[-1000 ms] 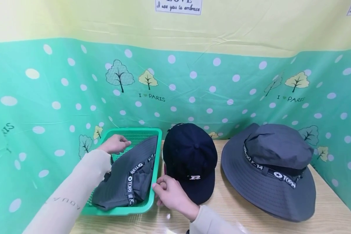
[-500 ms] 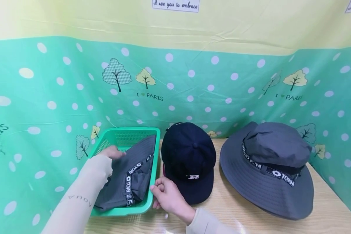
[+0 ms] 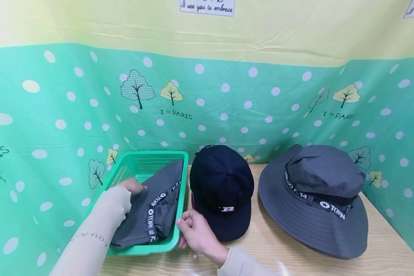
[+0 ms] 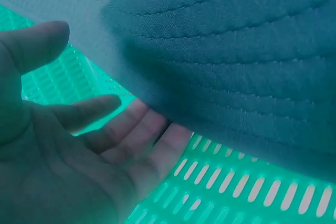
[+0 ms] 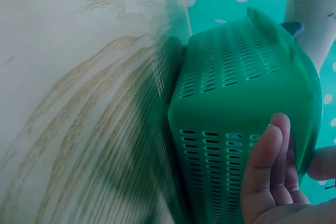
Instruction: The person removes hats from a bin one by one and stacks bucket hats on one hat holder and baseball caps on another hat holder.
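Observation:
A dark grey brimmed hat [image 3: 134,226] with a lettered black band lies on its side in a green plastic basket [image 3: 145,251]. My left hand [image 3: 132,186] reaches over the basket's left side to the hat's brim. In the left wrist view, the fingertips of my left hand [image 4: 105,150] are tucked under the stitched brim [image 4: 220,40], with the thumb apart and not pressing it. My right hand [image 3: 200,232] holds the basket's rim at the near right corner. Fingers lie along the slotted outer wall [image 5: 226,114] in the right wrist view, with the thumb at the rim.
A black baseball cap [image 3: 224,180] with a white R stands beside the basket on the wooden table [image 3: 255,257]. Farther right sits another dark grey brimmed hat [image 3: 327,172]. A green and yellow printed cloth [image 3: 207,88] hangs behind and at both sides.
My left hand has moved down and slightly left from the basket's far part to the hat's brim. My right hand stays at the rim; the view has shifted slightly.

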`<state>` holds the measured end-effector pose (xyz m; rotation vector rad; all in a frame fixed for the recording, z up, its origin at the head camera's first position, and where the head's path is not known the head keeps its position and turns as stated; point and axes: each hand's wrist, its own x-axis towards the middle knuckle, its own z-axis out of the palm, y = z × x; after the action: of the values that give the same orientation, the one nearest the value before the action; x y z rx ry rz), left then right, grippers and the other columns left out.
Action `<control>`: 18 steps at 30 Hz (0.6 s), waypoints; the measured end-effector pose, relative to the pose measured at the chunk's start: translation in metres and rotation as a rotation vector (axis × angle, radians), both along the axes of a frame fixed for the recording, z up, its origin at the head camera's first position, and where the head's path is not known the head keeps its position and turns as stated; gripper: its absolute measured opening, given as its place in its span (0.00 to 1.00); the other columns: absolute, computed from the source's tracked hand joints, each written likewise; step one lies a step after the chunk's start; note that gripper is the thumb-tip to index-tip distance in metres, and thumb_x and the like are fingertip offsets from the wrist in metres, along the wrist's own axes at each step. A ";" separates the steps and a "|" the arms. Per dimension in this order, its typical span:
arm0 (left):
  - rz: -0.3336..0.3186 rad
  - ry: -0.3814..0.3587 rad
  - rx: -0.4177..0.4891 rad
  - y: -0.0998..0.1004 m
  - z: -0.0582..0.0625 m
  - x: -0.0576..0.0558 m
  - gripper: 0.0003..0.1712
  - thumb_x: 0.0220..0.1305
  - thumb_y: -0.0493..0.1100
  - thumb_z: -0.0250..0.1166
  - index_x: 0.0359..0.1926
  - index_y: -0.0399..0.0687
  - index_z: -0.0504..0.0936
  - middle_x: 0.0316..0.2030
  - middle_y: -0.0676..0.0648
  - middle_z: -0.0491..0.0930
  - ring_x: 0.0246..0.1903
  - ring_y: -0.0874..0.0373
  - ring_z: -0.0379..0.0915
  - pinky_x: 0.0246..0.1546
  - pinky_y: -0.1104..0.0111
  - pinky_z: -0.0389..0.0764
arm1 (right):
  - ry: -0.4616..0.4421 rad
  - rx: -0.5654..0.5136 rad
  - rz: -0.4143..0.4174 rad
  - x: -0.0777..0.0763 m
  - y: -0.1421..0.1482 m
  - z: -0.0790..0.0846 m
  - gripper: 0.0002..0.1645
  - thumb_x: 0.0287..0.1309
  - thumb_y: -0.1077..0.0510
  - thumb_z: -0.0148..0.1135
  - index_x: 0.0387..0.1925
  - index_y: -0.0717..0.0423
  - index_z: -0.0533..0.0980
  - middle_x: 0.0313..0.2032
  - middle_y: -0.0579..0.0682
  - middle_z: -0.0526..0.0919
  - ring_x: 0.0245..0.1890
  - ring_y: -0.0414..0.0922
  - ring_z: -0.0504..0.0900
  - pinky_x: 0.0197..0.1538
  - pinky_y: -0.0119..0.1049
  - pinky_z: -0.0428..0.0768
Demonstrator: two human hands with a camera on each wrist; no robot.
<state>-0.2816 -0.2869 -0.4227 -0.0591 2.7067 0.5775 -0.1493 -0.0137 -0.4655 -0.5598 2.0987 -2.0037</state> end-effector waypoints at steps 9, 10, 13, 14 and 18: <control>0.042 -0.067 0.072 -0.006 -0.004 0.001 0.33 0.65 0.50 0.58 0.51 0.17 0.69 0.45 0.24 0.74 0.47 0.32 0.72 0.48 0.48 0.75 | -0.007 0.014 -0.012 0.004 -0.004 0.005 0.06 0.67 0.65 0.51 0.37 0.67 0.67 0.15 0.63 0.78 0.10 0.52 0.76 0.21 0.59 0.76; 0.053 -0.079 0.086 -0.005 -0.001 0.004 0.33 0.65 0.50 0.58 0.51 0.18 0.70 0.45 0.26 0.75 0.46 0.33 0.73 0.47 0.49 0.76 | -0.009 0.013 -0.011 0.004 -0.004 0.007 0.05 0.67 0.66 0.51 0.37 0.67 0.67 0.15 0.63 0.78 0.10 0.52 0.76 0.21 0.60 0.76; 0.171 -0.138 0.225 0.002 0.010 0.021 0.29 0.62 0.50 0.61 0.50 0.26 0.72 0.45 0.29 0.76 0.44 0.37 0.75 0.42 0.51 0.78 | -0.014 0.005 -0.009 0.006 -0.004 0.011 0.05 0.67 0.66 0.51 0.37 0.68 0.66 0.15 0.62 0.78 0.10 0.54 0.77 0.21 0.61 0.75; 0.224 -0.148 0.274 0.004 0.014 0.028 0.28 0.59 0.50 0.63 0.50 0.29 0.73 0.45 0.31 0.75 0.43 0.38 0.75 0.38 0.51 0.78 | -0.017 0.001 -0.009 0.007 -0.004 0.011 0.05 0.67 0.66 0.51 0.37 0.68 0.66 0.15 0.61 0.78 0.10 0.54 0.77 0.21 0.61 0.75; 0.414 -0.162 0.441 0.012 0.027 0.051 0.29 0.52 0.51 0.69 0.50 0.39 0.72 0.48 0.31 0.70 0.42 0.37 0.71 0.30 0.49 0.77 | -0.020 -0.003 -0.004 0.005 -0.004 0.008 0.06 0.67 0.65 0.51 0.37 0.67 0.66 0.16 0.61 0.79 0.11 0.55 0.77 0.21 0.61 0.75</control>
<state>-0.2304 -0.2746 -0.3962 -0.5309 2.3576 1.2176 -0.1441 -0.0179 -0.4578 -0.5339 2.0874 -2.0070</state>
